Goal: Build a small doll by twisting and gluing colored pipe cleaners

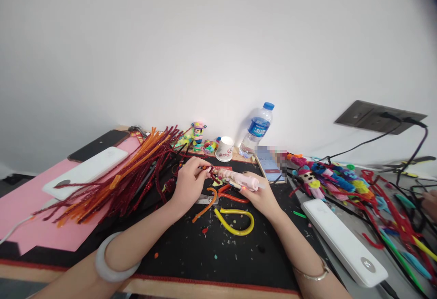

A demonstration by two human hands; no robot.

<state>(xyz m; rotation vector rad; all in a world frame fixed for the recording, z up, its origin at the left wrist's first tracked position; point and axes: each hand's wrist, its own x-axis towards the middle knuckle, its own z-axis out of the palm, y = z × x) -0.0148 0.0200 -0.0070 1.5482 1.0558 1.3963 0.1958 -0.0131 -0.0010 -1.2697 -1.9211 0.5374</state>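
My left hand [190, 181] is closed, its fingers pinching a dark red tinsel pipe cleaner piece [212, 170]. Close beside it, my right hand [261, 195] is wrapped round a pale pink glue gun [246, 181], whose front end points toward the left fingers. The glue gun partly hides the small piece. Below the hands lie metal scissors [206, 199], partly covered, with red-orange handles [232, 196] nearby. An orange pipe cleaner [205, 208] curves across the blades. A yellow loop [251, 225] rests just in front.
A large bundle of red and orange pipe cleaners [116, 181] lies left, over a white power bank [85, 171]. Behind stand a paper cup [224, 148], a water bottle [256, 130] and a phone [271, 164]. At right are pipe-cleaner dolls [310, 183], another power bank [344, 242] and another person's hand [430, 203].
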